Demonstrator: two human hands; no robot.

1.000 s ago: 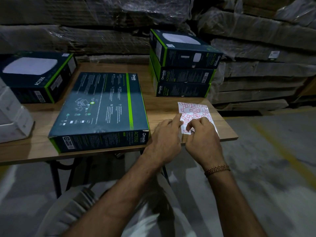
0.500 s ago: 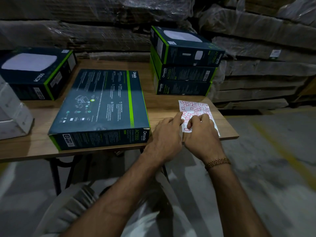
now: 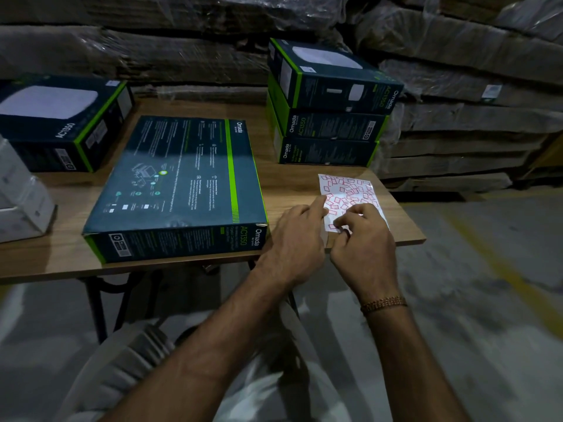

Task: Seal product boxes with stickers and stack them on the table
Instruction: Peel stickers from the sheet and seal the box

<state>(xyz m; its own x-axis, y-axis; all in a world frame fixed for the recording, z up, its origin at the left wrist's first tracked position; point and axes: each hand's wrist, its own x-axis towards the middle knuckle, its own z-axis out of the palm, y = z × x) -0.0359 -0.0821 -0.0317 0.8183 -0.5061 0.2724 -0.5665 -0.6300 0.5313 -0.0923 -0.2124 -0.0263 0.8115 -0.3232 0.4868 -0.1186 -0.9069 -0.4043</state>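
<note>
Both hands worked at the sticker sheet [image 3: 350,190] near the table's [image 3: 54,260] front right corner: left hand [image 3: 297,239] pressed on its left edge, fingers flat; right hand [image 3: 362,242] pinched at its near edge. One product box [image 3: 179,184] lay flat mid-table; three more were stacked [image 3: 329,108] toward the rear right.

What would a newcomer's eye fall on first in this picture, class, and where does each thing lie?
Probably the big dark box with the bright green stripe, lying flat at the table's near edge. Right of it, both hands, left hand and right hand, work at a white sticker sheet dotted with red-outlined stickers. Behind the sheet stands a stack of three matching boxes.
</note>
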